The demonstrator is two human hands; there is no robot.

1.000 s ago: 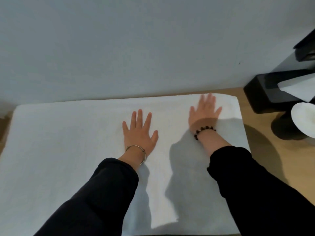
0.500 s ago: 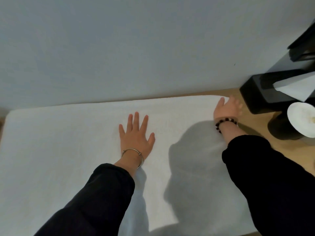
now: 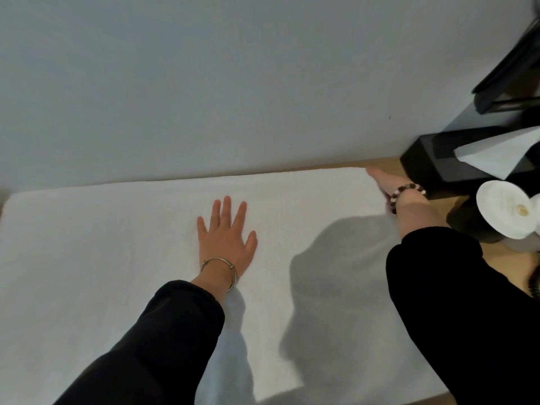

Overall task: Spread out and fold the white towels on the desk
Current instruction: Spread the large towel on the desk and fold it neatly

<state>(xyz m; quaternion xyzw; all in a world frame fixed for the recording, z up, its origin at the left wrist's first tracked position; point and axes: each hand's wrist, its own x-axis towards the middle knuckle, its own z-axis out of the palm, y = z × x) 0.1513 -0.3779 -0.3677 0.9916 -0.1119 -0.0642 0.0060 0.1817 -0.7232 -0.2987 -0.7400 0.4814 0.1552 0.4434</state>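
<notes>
While beside the right hand (image 3: 390,185), black box (image 3: 423,162) with white tissue (image 3: 502,153) inside

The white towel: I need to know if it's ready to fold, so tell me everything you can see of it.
The white towel is a rectangle of soft, textured cloth with rounded corners, spread flat over the desk, its far edge along the wall. It looks smooth, with faint creases near its right edge. The left hand presses flat on its middle, fingers spread; the right hand is at its far right corner, though its grip there is unclear. Shadows fall across it.
</notes>
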